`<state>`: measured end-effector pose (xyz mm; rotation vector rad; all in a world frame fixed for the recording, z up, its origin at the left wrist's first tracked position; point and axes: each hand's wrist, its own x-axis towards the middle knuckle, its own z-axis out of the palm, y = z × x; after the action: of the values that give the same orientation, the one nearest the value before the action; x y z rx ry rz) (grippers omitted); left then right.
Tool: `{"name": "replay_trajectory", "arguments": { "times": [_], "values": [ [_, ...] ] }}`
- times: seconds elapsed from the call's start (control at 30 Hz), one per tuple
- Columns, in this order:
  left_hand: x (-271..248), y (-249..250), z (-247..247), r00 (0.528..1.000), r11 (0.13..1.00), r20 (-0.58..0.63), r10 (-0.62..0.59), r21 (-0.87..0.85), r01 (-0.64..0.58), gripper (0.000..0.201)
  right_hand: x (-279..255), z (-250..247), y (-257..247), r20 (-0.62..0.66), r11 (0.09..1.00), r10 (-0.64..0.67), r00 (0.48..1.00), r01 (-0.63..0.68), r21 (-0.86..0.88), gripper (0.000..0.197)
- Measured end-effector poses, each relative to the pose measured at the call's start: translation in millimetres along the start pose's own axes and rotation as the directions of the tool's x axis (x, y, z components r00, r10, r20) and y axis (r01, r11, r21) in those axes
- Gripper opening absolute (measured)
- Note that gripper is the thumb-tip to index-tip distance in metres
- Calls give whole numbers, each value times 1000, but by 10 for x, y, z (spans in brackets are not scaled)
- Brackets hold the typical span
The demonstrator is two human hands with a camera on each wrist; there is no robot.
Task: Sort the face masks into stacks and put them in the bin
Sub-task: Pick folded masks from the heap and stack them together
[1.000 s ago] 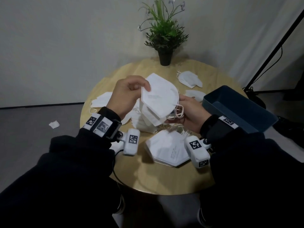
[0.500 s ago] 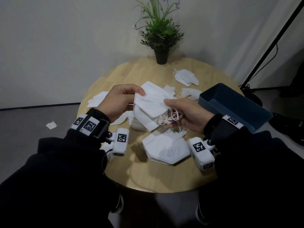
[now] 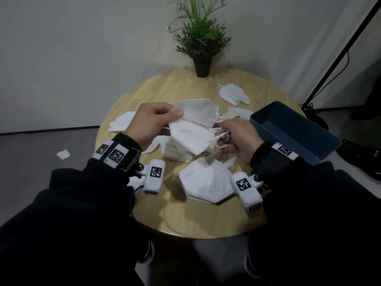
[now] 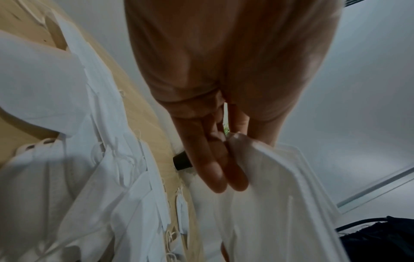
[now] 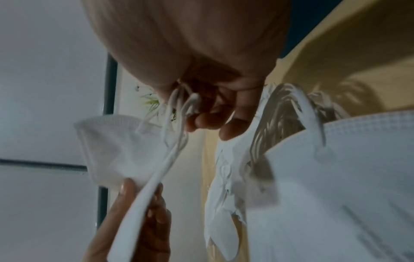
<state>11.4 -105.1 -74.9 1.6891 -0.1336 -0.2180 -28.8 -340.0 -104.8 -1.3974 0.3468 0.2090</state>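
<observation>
Holding white masks, both hands are lifted over the round table in the middle of the head picture. Far left on the floor lies a small scrap of paper. Next, some loose masks lie on the left part of the table. The left hand has its back up, with the wrist bent a little. Its thumb and fingers pinch the left edge of the top mask. A second mask hangs just under it. Below them, a low pile of masks sits on the table, and a flat stack of masks lies nearer the lower edge. The right hand is turned palm inward, and its curled fingers grip the ear strings of the held masks. Two more masks lie at the upper right of the table. A plant in a black pot stands at the top. The blue bin sits on the right edge of the table.
</observation>
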Motion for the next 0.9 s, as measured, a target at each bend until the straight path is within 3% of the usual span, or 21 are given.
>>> {"name": "replay_trajectory", "arguments": {
  "times": [0.1, 0.2, 0.3, 0.4, 0.5, 0.57, 0.67, 0.73, 0.8, 0.9],
  "values": [
    [5, -1, -38, 1000, 1000, 23, -1, -21, 2, 7, 36, -67, -50, -49, 983, -4, 999, 13, 183, 20],
    [-5, -9, -42, 999, 1000, 48, -8, -26, 9, 4, 45, -102, -97, 27, 948, -32, 999, 22, 316, 18],
    [-8, -5, -74, 998, 999, 55, 33, -15, -32, 10, 45, -125, -119, 74, 935, -63, 995, 33, 353, 35],
    [-17, 3, -135, 994, 995, 58, 94, 15, -95, 25, 37, -153, -121, 32, 941, -10, 999, -1, 339, 32],
    [-37, 11, -135, 988, 992, 93, 120, 33, -123, 38, 49, -161, -83, 159, 978, 84, 984, -113, 177, 54],
    [-49, 10, -128, 984, 990, 132, 122, 53, -130, 40, 68, -134, -28, 276, 993, 87, 957, -105, 50, 61],
    [-44, 10, -137, 980, 988, 158, 122, 76, -136, 41, 53, -85, 15, 306, 993, 68, 950, -35, -111, 36],
    [-49, 15, -133, 980, 982, 145, 136, 108, -152, 31, 44, -80, 20, 284, 991, 64, 957, -26, -135, 17],
    [-54, 10, -121, 978, 973, 141, 154, 149, -175, 17, 56, -91, 25, 233, 994, 58, 971, -34, -108, 14],
    [-25, -39, -148, 982, 965, 132, 135, 208, -160, 14, 89, -119, 7, 113, 1000, 2, 994, 0, -23, 22]
  ]
}}
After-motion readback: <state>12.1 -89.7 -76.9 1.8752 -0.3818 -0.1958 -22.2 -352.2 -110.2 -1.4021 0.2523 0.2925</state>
